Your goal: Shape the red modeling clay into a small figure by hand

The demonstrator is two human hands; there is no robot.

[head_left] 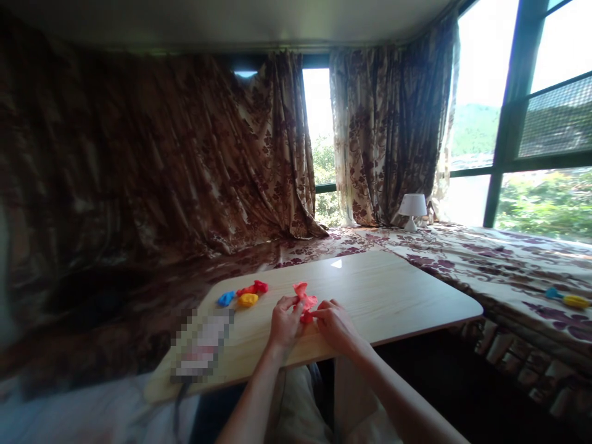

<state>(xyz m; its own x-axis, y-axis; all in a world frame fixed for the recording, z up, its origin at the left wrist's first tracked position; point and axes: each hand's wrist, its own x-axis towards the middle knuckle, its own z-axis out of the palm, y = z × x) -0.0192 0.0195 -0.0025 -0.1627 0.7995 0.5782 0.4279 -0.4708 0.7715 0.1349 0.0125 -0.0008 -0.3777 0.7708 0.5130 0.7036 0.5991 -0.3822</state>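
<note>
A coral-red soft piece (308, 303), several lobes wide, is between my two hands over the table; clay, paper or fabric, I cannot tell which. My left hand (285, 322) is closed on its left side, thumb pressed against it. From the right, my right hand (333, 322) pinches its lower edge between thumb and fingers. To the left of my hands lie small crumpled-looking pieces: a blue one (226, 298), a yellow one (248, 300) and a red one (253, 288) just behind the yellow.
The light wooden table (393, 296) spans the space before me. A blurred-out flat object (203, 345) with a cord lies at its left edge. On the patterned ledge (462, 259) stand a white lamp (412, 209) and, farther right, a blue and yellow item (573, 301).
</note>
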